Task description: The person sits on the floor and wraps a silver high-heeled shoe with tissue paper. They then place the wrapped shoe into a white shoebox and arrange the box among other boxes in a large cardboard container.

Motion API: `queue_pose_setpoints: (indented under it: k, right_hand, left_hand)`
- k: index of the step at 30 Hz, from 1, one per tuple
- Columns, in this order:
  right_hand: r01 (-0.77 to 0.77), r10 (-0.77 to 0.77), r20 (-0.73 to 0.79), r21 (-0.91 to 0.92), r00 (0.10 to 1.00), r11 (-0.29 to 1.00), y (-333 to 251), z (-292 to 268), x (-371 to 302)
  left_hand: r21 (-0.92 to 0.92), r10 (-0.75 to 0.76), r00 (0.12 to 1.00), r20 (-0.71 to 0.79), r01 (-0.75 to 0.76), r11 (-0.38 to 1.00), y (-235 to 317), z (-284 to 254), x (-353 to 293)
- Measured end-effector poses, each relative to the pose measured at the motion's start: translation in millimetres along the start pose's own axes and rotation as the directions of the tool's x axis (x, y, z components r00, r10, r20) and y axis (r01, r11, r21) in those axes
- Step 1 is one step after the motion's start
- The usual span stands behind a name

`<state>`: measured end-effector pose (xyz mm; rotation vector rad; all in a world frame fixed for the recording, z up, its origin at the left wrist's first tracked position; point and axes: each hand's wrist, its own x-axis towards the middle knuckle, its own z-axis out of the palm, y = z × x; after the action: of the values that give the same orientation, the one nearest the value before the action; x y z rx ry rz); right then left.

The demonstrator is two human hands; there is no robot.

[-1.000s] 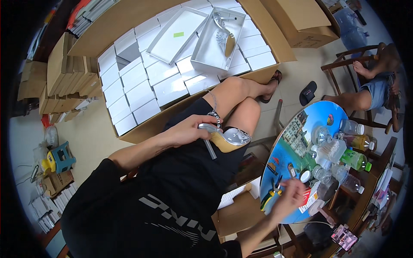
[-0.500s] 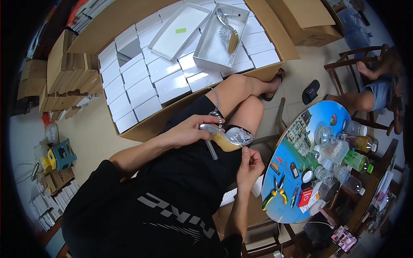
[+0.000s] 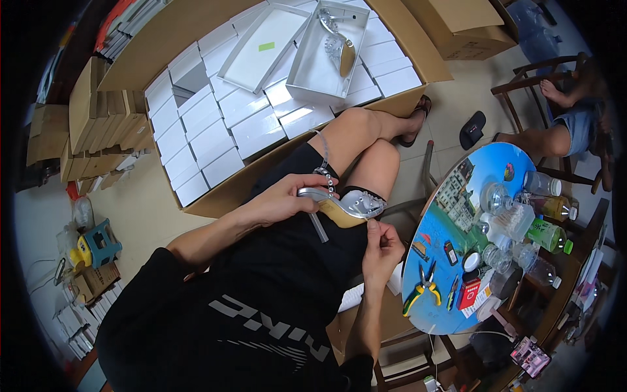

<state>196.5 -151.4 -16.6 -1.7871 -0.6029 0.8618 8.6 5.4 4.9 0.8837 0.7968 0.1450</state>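
Note:
A silver high-heeled sandal [image 3: 340,214] lies on its side over my lap, its tan sole towards me and clear beaded trim at the toe. My left hand [image 3: 287,198] is closed round its heel end, where a beaded strap rises past the fingers and a clear heel sticks out below. At the toe edge of the sole, my right hand [image 3: 383,249] has thumb and forefinger pressed together. Whatever they pinch is too small to make out. A matching sandal [image 3: 345,57] rests in an open white shoebox [image 3: 307,93], beside its lid [image 3: 243,77].
A large carton [image 3: 219,199] full of white boxes stands beyond my knees. On the round blue table [image 3: 428,215] at right are pliers [image 3: 423,291], a red pack [image 3: 468,294] and several plastic bottles [image 3: 542,234]. Another person's leg [image 3: 545,139] shows at far right.
The view has shifted slightly, so the surroundings sit a little differently. Both hands keep nearly the same hold on the sandal, with the right fingers still at the toe edge.

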Motion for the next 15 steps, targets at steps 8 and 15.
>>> queue_pose_setpoints:
  k: [8,15]
  right_hand:
    - [-0.039,0.038,0.010,0.045,0.999,0.998,-10.2,-10.0,-1.7]
    - [0.036,-0.021,-0.207,0.070,0.978,0.997,-36.6,-60.2,-9.9]
  left_hand:
    - [-0.126,-0.002,1.000,-0.018,0.000,0.992,1.3,0.3,-0.9]
    - [-0.596,-0.074,0.997,0.024,0.074,0.800,1.2,-6.9,-4.5]
